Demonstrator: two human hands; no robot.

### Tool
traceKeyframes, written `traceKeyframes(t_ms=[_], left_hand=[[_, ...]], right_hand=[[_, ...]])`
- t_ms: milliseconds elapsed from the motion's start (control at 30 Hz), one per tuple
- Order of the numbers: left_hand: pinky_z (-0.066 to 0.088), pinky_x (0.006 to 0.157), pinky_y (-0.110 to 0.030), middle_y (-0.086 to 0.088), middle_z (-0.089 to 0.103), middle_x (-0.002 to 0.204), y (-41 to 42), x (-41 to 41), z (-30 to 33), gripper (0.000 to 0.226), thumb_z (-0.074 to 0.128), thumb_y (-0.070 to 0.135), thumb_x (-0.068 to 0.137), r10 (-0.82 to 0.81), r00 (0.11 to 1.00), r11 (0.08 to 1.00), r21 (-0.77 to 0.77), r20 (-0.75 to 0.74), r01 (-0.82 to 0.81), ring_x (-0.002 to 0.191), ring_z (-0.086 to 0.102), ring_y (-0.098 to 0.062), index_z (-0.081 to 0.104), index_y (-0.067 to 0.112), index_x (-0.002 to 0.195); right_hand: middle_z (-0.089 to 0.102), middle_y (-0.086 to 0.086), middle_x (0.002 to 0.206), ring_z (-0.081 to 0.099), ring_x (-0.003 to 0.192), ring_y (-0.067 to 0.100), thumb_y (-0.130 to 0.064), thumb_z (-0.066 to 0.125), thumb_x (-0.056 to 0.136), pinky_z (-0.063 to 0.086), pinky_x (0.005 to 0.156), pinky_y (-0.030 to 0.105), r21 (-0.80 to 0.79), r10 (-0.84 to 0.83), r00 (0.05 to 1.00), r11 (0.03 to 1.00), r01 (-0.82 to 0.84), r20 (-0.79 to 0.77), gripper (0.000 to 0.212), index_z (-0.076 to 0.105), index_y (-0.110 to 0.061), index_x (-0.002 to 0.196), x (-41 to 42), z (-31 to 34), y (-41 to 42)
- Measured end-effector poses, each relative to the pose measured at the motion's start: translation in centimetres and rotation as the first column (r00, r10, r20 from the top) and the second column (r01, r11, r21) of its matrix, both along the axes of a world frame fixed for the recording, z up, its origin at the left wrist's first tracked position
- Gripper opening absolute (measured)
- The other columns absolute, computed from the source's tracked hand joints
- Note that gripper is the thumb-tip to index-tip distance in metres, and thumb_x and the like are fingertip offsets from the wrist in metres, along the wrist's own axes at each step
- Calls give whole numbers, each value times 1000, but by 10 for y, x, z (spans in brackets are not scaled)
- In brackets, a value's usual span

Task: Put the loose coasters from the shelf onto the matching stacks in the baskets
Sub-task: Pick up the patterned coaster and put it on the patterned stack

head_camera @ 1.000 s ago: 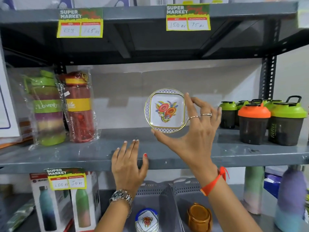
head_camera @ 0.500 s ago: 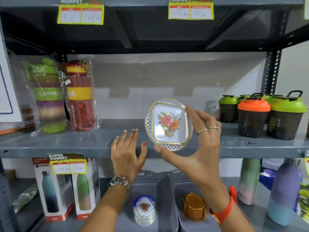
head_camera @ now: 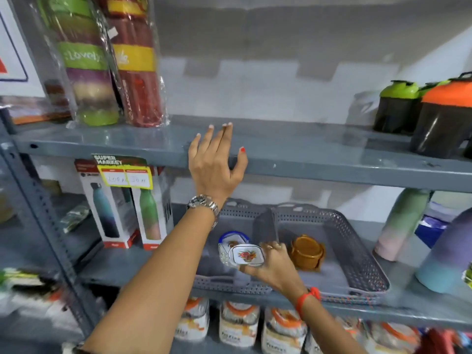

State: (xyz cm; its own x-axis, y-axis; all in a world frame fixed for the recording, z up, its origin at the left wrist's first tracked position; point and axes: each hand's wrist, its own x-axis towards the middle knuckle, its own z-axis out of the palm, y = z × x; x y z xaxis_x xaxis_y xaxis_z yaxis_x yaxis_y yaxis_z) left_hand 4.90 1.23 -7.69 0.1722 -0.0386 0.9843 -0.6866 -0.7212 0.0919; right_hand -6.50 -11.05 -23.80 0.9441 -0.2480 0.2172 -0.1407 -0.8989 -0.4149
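Note:
My right hand (head_camera: 274,267) grips a white floral coaster (head_camera: 246,255) with a gold rim, holding it low over the left grey basket (head_camera: 229,283), right beside the stack of matching white coasters (head_camera: 229,242). A stack of brown coasters (head_camera: 307,252) sits in the right grey basket (head_camera: 357,251). My left hand (head_camera: 214,164) rests flat on the front edge of the grey shelf (head_camera: 332,159) above, fingers spread, holding nothing.
Wrapped bottles (head_camera: 112,60) stand at the shelf's left, shaker cups (head_camera: 439,116) at its right. Boxed bottles (head_camera: 127,208) sit left of the baskets, pastel bottles (head_camera: 401,223) to the right. Jars (head_camera: 240,323) fill the shelf below.
My right hand has carried the floral coaster from shelf height down to the white stack in the left basket. The view has tilted downward. My left hand stays on the shelf edge.

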Motion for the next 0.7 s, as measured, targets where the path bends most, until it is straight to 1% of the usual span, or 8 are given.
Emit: traceKeyframes(t_ms=[67,100,133,200,333,567,633,700], left_hand=[[34,103,-44,-8,69,112,-1,0,1,49,46,36,87,7,1000,1000,-18,-3,-7,116,58,-30,64,6,121],[34,103,-44,-8,69,112,-1,1,0,49,45,36,87,8,1000,1000,-16,-1,-8,116,58,-30,64,6,121],[34,103,-43,-8,69,113,-2,1,0,50,45,36,87,8,1000,1000,-13,5,-8,116,58,-29,64,6,122],[34,103,-43,-7,69,114,-2,2,-1,50,45,36,88,10,1000,1000,-3,24,-10,117,57,-29,64,6,122],[33,103,-43,-5,68,115,-4,5,-1,50,45,37,87,28,998,999,-29,52,-27,117,57,-28,64,7,123],[33,103,-42,-5,69,114,-7,9,-2,51,45,37,86,43,995,998,-53,89,-38,117,57,-28,64,7,122],[33,103,-42,-5,69,114,-6,9,-2,51,45,37,86,47,995,998,-50,86,-43,118,57,-28,64,7,123],[33,103,-42,-4,69,114,-5,9,-2,51,45,37,86,52,995,998,-46,91,-48,117,57,-28,64,7,123]], right_hand=[[67,4,108,53,111,26,-78,58,61,43,93,35,22,-45,996,999,46,-75,72,67,-20,103,12,-13,5],[65,4,114,49,116,27,-78,57,62,42,99,38,11,-76,991,997,78,-112,75,65,-21,109,19,-18,8],[63,3,119,46,120,27,-78,56,64,37,104,44,-19,-104,985,995,102,-136,78,62,-21,116,25,-22,10],[60,4,126,41,125,29,-80,53,65,27,110,54,-76,-144,974,988,132,-173,87,54,-18,127,37,-28,13],[58,8,130,39,128,31,-82,48,67,17,111,64,-141,-176,965,979,150,-195,99,42,-12,136,54,-34,13],[55,12,135,33,134,32,-84,45,67,8,109,68,-248,-204,945,959,140,-256,109,29,-10,146,77,-36,13],[50,13,139,32,135,32,-85,43,67,8,109,68,-279,-209,941,951,131,-268,110,29,-9,145,84,-39,13],[42,13,146,28,137,32,-88,41,64,7,110,69,-274,-192,934,956,108,-302,115,25,-9,147,93,-41,13]])
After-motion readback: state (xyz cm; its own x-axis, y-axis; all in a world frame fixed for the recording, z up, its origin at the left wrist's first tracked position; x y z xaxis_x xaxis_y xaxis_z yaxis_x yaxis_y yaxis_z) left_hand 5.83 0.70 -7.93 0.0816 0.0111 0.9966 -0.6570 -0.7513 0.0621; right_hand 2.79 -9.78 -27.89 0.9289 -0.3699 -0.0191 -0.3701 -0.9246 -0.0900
